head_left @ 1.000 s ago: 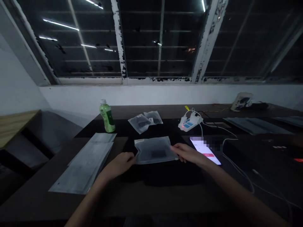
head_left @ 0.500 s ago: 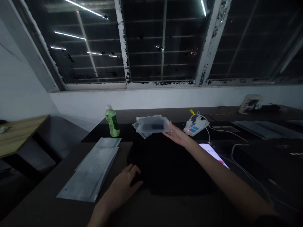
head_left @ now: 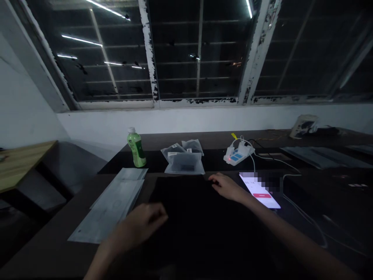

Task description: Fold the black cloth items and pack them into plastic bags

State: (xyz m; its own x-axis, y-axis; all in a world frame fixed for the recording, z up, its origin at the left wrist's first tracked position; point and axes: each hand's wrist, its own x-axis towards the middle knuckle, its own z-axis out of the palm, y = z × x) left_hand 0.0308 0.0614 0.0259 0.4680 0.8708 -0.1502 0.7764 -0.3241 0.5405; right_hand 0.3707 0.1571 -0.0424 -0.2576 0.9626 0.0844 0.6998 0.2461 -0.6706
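My right hand [head_left: 225, 186] hovers by the far right part of a black sheet-like thing [head_left: 189, 210], just short of the small pouches. Its fingers are loosely bent and apart, with nothing seen in them. Three frosted zip pouches [head_left: 186, 161] lie overlapping at the back, the front one with something dark inside. On the left, my left hand [head_left: 138, 225] is smeared by motion, near the black thing's left edge. Beside it lies a stack of long frosted plastic bags [head_left: 107, 206]; the hand covers part of their near edge.
A green drink bottle [head_left: 136, 147] stands behind the long bags. To the right are a white power strip [head_left: 237, 155] with cables and a lit phone [head_left: 260, 192]. More flat plastic bags [head_left: 323, 155] lie farther right, with a box [head_left: 303, 126] behind them.
My right hand has let go of the frosted zip pouch, which now lies on the others, and has drawn back toward me. My left hand has moved slightly left.
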